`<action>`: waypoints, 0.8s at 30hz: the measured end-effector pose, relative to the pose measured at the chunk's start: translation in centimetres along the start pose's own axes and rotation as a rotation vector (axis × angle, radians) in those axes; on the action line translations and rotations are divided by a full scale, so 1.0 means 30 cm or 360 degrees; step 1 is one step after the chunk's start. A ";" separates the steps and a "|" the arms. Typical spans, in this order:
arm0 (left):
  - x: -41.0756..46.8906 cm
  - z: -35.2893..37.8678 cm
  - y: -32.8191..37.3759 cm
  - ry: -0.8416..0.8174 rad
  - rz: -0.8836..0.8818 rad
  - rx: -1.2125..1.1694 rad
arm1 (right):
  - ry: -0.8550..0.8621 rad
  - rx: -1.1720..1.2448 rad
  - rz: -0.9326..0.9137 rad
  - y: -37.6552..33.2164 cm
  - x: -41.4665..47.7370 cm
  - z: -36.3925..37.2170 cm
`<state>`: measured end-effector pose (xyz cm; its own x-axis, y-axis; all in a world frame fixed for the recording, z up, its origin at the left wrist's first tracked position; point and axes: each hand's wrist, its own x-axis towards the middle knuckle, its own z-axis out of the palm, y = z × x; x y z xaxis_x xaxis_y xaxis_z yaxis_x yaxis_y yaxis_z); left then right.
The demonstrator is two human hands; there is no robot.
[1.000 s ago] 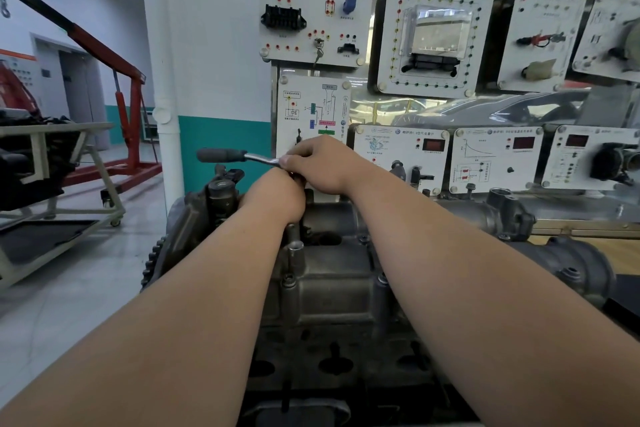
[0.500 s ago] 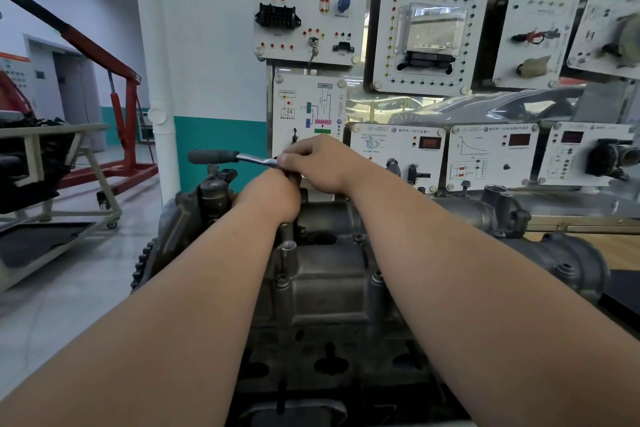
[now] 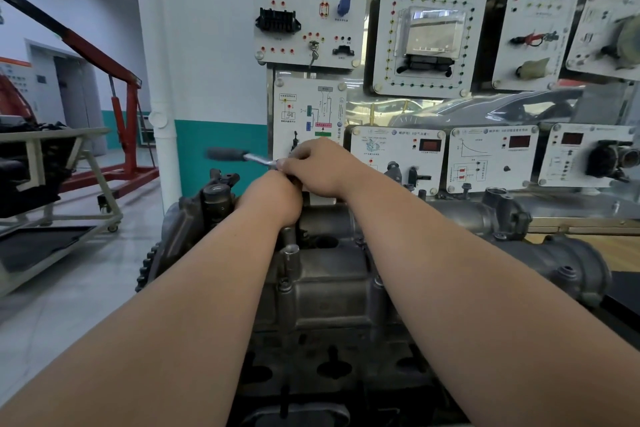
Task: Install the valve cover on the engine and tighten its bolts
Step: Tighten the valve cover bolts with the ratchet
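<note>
2 bare hands meet at the far end of the engine (image 3: 183,229). The right hand (image 3: 317,166) is curled over the head end of a ratchet (image 3: 258,159), whose black grip points left and looks blurred. The left hand (image 3: 273,199) sits just below and touches the right one. Its back faces the camera and its fingers are hidden, so I cannot tell if it holds anything.

The valve cover (image 3: 329,284), of grey metal, lies on top of the engine between the 2 forearms. A bolt (image 3: 284,282) shows at its left edge.

Behind the engine, white panels (image 3: 308,21) hang on a board. Each has a small round logo and a line of Chinese writing, too blurred to read. 3 lower panels have red displays (image 3: 430,144), but no digits can be read. A red crane (image 3: 126,104) stands at the left.
</note>
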<state>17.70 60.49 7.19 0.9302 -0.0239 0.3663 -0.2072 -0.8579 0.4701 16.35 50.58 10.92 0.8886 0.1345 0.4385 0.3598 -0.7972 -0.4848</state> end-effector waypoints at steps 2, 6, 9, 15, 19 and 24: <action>0.014 0.010 -0.009 -0.0020 0.0026 -0.0012 | -0.0063 0.0133 -0.0082 0.004 -0.015 -0.011; -0.003 -0.010 0.002 -0.0034 0.0007 -0.0067 | 0.0086 -0.0145 0.0069 -0.004 0.018 0.011; 0.004 -0.018 -0.011 0.0068 0.0011 -0.0089 | 0.0239 -0.0367 0.0205 -0.010 0.039 0.037; 0.003 -0.026 -0.031 0.0228 0.0018 -0.0263 | 0.0137 -0.0200 0.0095 0.003 0.032 0.025; 0.004 -0.020 -0.022 0.0139 0.0175 -0.0125 | 0.0015 0.0047 -0.0028 0.016 0.006 0.004; 0.005 -0.022 -0.011 0.0180 0.0066 -0.0061 | 0.0126 -0.0123 0.0047 0.005 0.013 0.017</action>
<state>17.70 61.13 7.62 0.8809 0.0013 0.4732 -0.2580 -0.8370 0.4826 16.91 50.82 10.63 0.8723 0.0656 0.4845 0.3078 -0.8437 -0.4398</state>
